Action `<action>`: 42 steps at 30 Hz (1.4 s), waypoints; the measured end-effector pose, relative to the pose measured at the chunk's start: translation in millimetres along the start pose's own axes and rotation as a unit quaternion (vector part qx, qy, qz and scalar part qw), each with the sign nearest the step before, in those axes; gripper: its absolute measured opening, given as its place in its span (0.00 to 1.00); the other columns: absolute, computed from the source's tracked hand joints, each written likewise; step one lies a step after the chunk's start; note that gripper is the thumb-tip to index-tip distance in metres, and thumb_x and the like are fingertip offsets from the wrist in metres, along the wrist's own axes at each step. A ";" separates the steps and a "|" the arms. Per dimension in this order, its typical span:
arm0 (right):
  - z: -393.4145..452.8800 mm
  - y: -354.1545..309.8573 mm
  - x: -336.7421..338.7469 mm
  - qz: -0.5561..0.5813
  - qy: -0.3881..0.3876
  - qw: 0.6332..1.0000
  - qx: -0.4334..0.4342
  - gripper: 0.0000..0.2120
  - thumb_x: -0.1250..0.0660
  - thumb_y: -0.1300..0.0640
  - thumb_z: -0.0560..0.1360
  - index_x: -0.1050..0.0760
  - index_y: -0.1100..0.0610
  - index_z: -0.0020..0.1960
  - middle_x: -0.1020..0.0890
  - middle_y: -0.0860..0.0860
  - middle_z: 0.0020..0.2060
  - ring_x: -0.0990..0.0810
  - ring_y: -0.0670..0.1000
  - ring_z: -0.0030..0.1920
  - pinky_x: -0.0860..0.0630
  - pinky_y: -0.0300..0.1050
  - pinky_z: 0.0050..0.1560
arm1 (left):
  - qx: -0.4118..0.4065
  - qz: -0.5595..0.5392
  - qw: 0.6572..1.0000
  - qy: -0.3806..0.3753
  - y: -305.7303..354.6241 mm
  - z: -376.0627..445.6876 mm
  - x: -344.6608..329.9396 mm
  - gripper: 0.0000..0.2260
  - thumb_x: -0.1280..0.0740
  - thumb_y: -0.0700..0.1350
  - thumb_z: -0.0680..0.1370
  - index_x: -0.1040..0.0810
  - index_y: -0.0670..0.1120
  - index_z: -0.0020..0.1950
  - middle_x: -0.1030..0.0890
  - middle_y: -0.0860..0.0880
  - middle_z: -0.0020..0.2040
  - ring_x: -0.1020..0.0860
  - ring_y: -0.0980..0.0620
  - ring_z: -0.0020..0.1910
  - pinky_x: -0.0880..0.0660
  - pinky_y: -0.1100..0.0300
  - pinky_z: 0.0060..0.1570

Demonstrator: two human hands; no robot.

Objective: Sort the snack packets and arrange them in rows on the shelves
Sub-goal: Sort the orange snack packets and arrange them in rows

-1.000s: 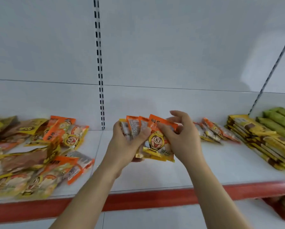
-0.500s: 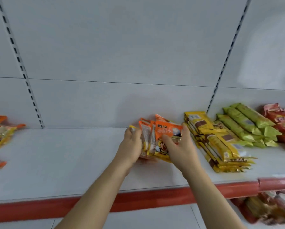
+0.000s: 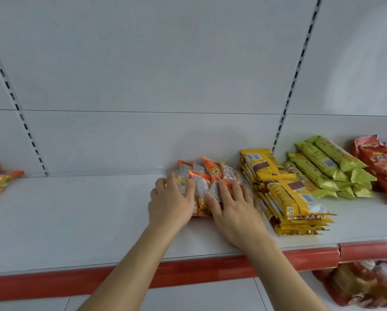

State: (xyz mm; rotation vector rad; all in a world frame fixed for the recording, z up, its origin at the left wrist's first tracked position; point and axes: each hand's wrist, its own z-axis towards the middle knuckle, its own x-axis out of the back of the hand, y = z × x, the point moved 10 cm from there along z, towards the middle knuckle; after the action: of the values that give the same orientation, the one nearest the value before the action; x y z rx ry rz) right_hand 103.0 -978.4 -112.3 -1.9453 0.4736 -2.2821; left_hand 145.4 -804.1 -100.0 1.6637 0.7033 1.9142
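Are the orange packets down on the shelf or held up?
Down: the orange packets lie on the shelf under both hands.

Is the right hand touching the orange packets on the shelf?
Touching: the head view shows the right hand lying flat with its fingers spread on the orange packets.

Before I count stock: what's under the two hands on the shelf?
Orange packets, bunched on the shelf left of the yellow stack. Left hand and right hand lie on them. Those beneath the palms are hidden, so the count is unclear.
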 end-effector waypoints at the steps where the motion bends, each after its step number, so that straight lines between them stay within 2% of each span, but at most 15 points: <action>1: -0.5 1.6 1.9 0.001 -0.002 1.000 -0.010 0.36 0.61 0.29 0.78 0.53 0.44 0.81 0.51 0.52 0.82 0.53 0.58 0.80 0.50 0.65 0.76 | -0.005 0.004 1.000 -0.001 1.9 -1.3 -1.4 0.33 0.44 0.65 0.83 0.43 0.49 0.82 0.35 0.42 0.77 0.36 0.39 0.76 0.34 0.43 0.70; 6: -1.0 -0.8 2.5 -0.003 -0.019 1.000 -0.021 0.37 0.61 0.29 0.77 0.56 0.45 0.81 0.52 0.54 0.81 0.55 0.60 0.80 0.52 0.67 0.76 | -0.028 0.085 0.996 -0.012 4.4 -0.4 -4.8 0.40 0.42 0.70 0.79 0.46 0.49 0.83 0.37 0.44 0.79 0.37 0.41 0.77 0.34 0.44 0.72; 10: -4.5 -5.9 15.7 -0.014 0.050 0.999 -0.011 0.36 0.60 0.29 0.78 0.52 0.44 0.81 0.49 0.53 0.81 0.55 0.58 0.81 0.53 0.65 0.77 | -0.029 0.040 0.999 0.000 -0.9 1.2 4.2 0.39 0.41 0.69 0.80 0.46 0.48 0.83 0.38 0.44 0.80 0.38 0.41 0.78 0.35 0.44 0.72; 13: -7.4 -23.1 28.0 -0.016 0.108 0.994 0.020 0.37 0.61 0.29 0.77 0.46 0.45 0.81 0.45 0.53 0.81 0.51 0.58 0.81 0.50 0.63 0.78 | -0.046 0.041 0.998 0.031 -4.9 0.2 20.6 0.37 0.41 0.67 0.80 0.44 0.47 0.83 0.37 0.44 0.80 0.37 0.41 0.78 0.34 0.44 0.73; 17: -14.9 -60.7 26.1 -0.013 0.123 0.991 0.052 0.37 0.62 0.29 0.77 0.43 0.45 0.80 0.44 0.53 0.80 0.51 0.58 0.81 0.49 0.63 0.78 | -0.075 0.072 0.991 0.085 -20.0 -6.6 53.0 0.35 0.42 0.64 0.82 0.43 0.47 0.83 0.37 0.43 0.80 0.39 0.42 0.79 0.37 0.45 0.75; 21: -25.5 -117.0 18.0 -0.025 0.114 0.990 0.085 0.36 0.61 0.31 0.78 0.43 0.46 0.80 0.45 0.53 0.81 0.53 0.57 0.81 0.51 0.61 0.78 | -0.092 0.098 0.984 0.114 -52.7 -14.7 97.4 0.34 0.45 0.64 0.82 0.45 0.47 0.84 0.39 0.44 0.82 0.42 0.43 0.81 0.40 0.46 0.78; 24: -35.4 -171.9 9.0 -0.031 0.108 0.987 0.117 0.35 0.59 0.31 0.79 0.42 0.48 0.79 0.42 0.54 0.80 0.52 0.58 0.81 0.51 0.60 0.79 | -0.099 0.106 0.981 0.131 -86.2 -23.7 140.1 0.33 0.45 0.62 0.84 0.46 0.47 0.84 0.39 0.44 0.82 0.43 0.44 0.81 0.41 0.46 0.79; 27: -52.7 -240.3 -14.7 -0.020 0.081 0.985 0.152 0.38 0.63 0.31 0.77 0.42 0.49 0.79 0.42 0.55 0.80 0.52 0.59 0.80 0.51 0.59 0.79 | -0.103 0.103 0.978 0.148 -128.4 -34.4 188.4 0.30 0.40 0.57 0.84 0.41 0.46 0.83 0.35 0.44 0.80 0.38 0.43 0.80 0.38 0.47 0.78; 31: -76.1 -332.1 -46.1 0.020 0.078 0.978 0.192 0.40 0.61 0.32 0.76 0.35 0.52 0.77 0.35 0.57 0.77 0.46 0.60 0.80 0.45 0.61 0.77 | -0.119 0.110 0.967 0.195 -186.8 -49.2 253.2 0.24 0.31 0.47 0.80 0.28 0.40 0.74 0.22 0.40 0.69 0.25 0.39 0.69 0.27 0.44 0.67; 35: -91.4 -404.8 -77.7 0.045 0.051 0.973 0.221 0.41 0.62 0.32 0.75 0.36 0.53 0.78 0.35 0.56 0.77 0.46 0.60 0.80 0.44 0.60 0.77 | -0.114 0.141 0.958 0.224 -244.3 -60.1 303.6 0.21 0.28 0.43 0.77 0.23 0.39 0.69 0.18 0.41 0.60 0.20 0.38 0.59 0.21 0.43 0.56; 38: -93.8 -444.3 -95.6 0.059 0.027 0.970 0.236 0.38 0.59 0.33 0.77 0.37 0.53 0.78 0.32 0.55 0.75 0.44 0.60 0.79 0.42 0.58 0.76 | -0.086 0.180 0.954 0.223 -282.9 -62.9 330.3 0.18 0.28 0.44 0.77 0.21 0.41 0.66 0.17 0.44 0.57 0.20 0.39 0.56 0.22 0.44 0.54; 40: -87.7 -464.1 -110.3 0.049 -0.011 0.969 0.242 0.32 0.54 0.37 0.80 0.40 0.52 0.79 0.32 0.53 0.75 0.43 0.59 0.79 0.42 0.56 0.77 | -0.041 0.213 0.956 0.199 -308.8 -58.3 340.2 0.17 0.30 0.50 0.79 0.21 0.44 0.64 0.17 0.45 0.56 0.21 0.41 0.56 0.23 0.46 0.53; 42: -80.5 -478.1 -120.4 0.051 -0.037 0.967 0.247 0.28 0.51 0.43 0.82 0.41 0.52 0.79 0.29 0.52 0.73 0.39 0.58 0.77 0.40 0.56 0.75 | 0.003 0.248 0.957 0.148 -330.8 -51.4 338.9 0.19 0.36 0.59 0.80 0.21 0.47 0.64 0.19 0.47 0.58 0.23 0.43 0.59 0.24 0.47 0.56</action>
State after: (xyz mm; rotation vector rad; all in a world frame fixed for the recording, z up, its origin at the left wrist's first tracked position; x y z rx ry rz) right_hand 102.9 -479.2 -92.6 -1.7002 -0.0100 -2.0055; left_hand 65.0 -334.9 -80.9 1.6868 0.4184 2.5518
